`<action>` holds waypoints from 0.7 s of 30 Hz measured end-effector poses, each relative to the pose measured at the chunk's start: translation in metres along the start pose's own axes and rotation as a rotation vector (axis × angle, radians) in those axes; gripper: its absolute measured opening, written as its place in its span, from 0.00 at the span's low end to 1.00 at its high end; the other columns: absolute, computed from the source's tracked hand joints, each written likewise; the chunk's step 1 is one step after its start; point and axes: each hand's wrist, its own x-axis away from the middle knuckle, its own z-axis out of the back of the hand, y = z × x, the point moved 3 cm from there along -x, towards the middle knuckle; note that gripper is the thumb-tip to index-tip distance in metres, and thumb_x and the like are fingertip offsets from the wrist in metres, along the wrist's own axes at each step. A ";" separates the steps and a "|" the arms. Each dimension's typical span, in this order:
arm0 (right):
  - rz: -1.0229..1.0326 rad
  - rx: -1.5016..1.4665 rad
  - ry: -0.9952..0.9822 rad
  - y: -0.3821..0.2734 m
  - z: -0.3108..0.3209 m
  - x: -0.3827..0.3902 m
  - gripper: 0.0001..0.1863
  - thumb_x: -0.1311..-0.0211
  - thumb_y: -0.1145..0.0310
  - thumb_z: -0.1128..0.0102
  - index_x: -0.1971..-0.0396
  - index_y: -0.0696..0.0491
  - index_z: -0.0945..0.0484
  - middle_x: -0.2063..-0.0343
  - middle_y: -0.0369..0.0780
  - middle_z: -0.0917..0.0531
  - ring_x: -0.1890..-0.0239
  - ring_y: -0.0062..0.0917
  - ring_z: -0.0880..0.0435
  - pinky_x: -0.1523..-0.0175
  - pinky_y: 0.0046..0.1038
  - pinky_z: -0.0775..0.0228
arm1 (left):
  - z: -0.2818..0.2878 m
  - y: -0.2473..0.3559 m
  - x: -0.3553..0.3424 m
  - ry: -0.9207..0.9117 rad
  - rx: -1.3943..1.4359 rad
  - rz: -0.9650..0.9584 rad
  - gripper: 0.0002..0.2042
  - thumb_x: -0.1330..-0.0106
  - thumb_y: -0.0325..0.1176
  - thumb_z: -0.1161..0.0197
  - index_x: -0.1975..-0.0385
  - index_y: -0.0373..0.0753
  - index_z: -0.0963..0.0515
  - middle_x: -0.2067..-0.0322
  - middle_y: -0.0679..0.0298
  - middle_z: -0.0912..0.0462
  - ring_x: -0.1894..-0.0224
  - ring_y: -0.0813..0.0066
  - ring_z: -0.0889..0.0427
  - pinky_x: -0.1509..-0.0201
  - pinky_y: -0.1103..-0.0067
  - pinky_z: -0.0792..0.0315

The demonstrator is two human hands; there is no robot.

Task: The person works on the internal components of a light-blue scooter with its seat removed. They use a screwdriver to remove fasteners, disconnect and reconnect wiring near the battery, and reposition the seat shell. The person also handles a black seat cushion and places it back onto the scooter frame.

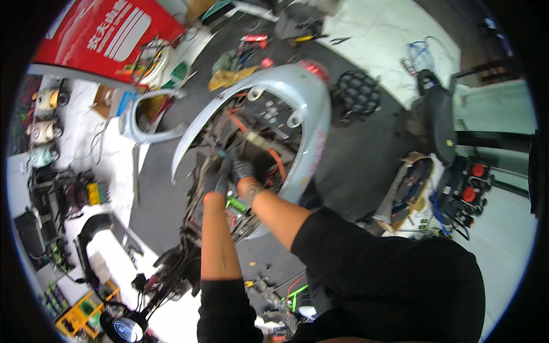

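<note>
A scooter with a pale grey-blue curved body panel [315, 114] stands before me, its inner frame and wiring exposed. Both of my hands wear dark gloves with orange cuffs and reach down into the opening. My left hand [216, 178] and my right hand [242, 170] come together at the frame, fingers closed around a small spot. What they grip there is too small and dark to make out. An orange cable [277, 163] runs past my right hand. Below my wrists a bright green part [237, 204] shows inside the frame.
A loose grey-blue panel [130, 121] lies to the left. Beyond the scooter are a yellow cloth [231, 78], scattered tools and a black quilted seat [357, 91]. The handlebar with its headlight [127, 330] is at lower left. A cardboard box [405, 188] of parts stands right.
</note>
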 end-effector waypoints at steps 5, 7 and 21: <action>-0.122 -0.583 -0.540 -0.032 -0.004 0.074 0.18 0.35 0.59 0.35 0.48 0.48 0.19 0.54 0.36 0.14 0.53 0.26 0.15 0.47 0.30 0.21 | 0.007 -0.054 0.154 0.280 0.331 -0.057 0.18 0.27 0.31 0.42 0.42 0.28 0.27 0.46 0.56 0.20 0.47 0.69 0.23 0.41 0.74 0.29; -1.185 -1.388 -0.787 -0.022 -0.005 0.095 0.18 0.32 0.55 0.40 0.47 0.46 0.19 0.52 0.35 0.15 0.52 0.28 0.15 0.46 0.30 0.22 | 0.003 -0.075 0.221 0.481 0.079 -0.242 0.17 0.27 0.33 0.42 0.45 0.27 0.25 0.53 0.57 0.17 0.53 0.72 0.21 0.48 0.78 0.27; -0.394 0.506 -0.919 -0.188 0.140 0.381 0.14 0.34 0.56 0.38 0.59 0.51 0.18 0.63 0.36 0.19 0.59 0.22 0.22 0.54 0.27 0.27 | -0.075 -0.272 0.457 -0.361 -0.950 -0.035 0.30 0.24 0.53 0.56 0.40 0.29 0.27 0.41 0.45 0.24 0.36 0.49 0.29 0.29 0.64 0.39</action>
